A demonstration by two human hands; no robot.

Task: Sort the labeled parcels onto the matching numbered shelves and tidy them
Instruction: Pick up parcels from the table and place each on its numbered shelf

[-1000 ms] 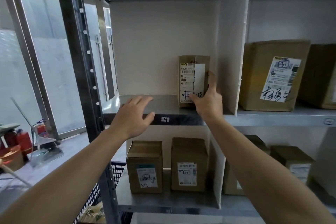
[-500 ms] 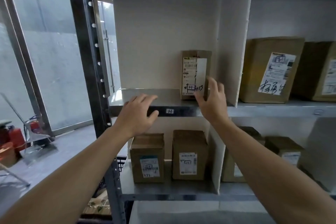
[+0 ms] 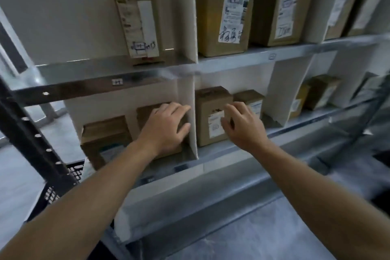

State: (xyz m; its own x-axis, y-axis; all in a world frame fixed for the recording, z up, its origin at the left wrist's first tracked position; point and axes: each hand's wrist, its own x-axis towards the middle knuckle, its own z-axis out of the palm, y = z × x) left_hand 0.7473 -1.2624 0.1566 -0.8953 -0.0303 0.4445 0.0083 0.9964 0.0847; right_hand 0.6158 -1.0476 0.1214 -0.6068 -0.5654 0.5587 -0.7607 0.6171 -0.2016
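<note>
while left hand [image 3: 166, 127] rests slack on brown parcel [image 3: 147, 113], right hand [image 3: 242, 127] fingers loose by labelled box [image 3: 207, 101], print unreadable

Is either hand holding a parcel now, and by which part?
Left hand lies over the top front edge of a lower-shelf box; a grip cannot be told. Right hand hovers at the label of the neighbouring box, holding nothing.
</note>
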